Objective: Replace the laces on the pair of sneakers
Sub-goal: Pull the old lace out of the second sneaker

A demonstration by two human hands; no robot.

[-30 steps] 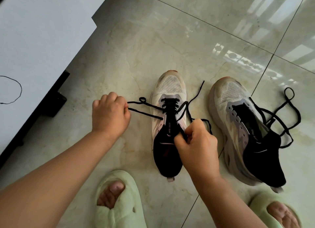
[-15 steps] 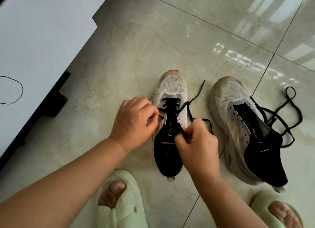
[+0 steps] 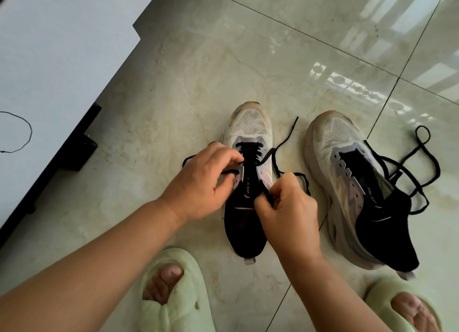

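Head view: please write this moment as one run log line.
left hand: pinches lace | right hand: pinches lace | left sneaker: partly laced

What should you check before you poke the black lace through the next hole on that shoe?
1. Left hand pinches one end of the black lace: ok.
2. Right hand has a grip on the other part of the lace: ok.
3. Left sneaker sits flat on the floor: ok.
4. Lowest eyelets near the toe already laced: ok.
5. Lace tip lined up with the next eyelet: cannot tell, fingers hide it.
6. Right sneaker laced: not ok; its lace lies loose beside it.
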